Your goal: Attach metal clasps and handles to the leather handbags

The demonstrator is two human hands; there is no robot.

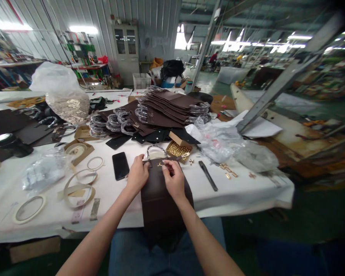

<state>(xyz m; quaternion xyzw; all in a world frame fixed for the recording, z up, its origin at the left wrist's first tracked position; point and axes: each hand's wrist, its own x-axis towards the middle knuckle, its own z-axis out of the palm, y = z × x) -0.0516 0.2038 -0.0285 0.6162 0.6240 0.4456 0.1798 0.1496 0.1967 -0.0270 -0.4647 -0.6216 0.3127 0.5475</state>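
Observation:
A dark brown paper bag [158, 207] with a wrapped handle [154, 149] lies over the near edge of the white table [247, 188] and hangs onto my lap. My left hand [138, 174] grips the bag's top left edge, fingers closed. My right hand [174, 177] pinches the top edge near a small gold fitting [160, 164]. A small box of gold fittings [176, 150] sits just beyond my right hand. A black phone [120, 165] lies left of my left hand.
A stack of brown bags [169, 107] stands behind, with more bags and handles [115, 122] to its left. Tape rings [79, 184] lie at the left, a black tool [207, 175] and loose gold pieces [228, 170] at the right, clear plastic wrap [227, 145] beyond.

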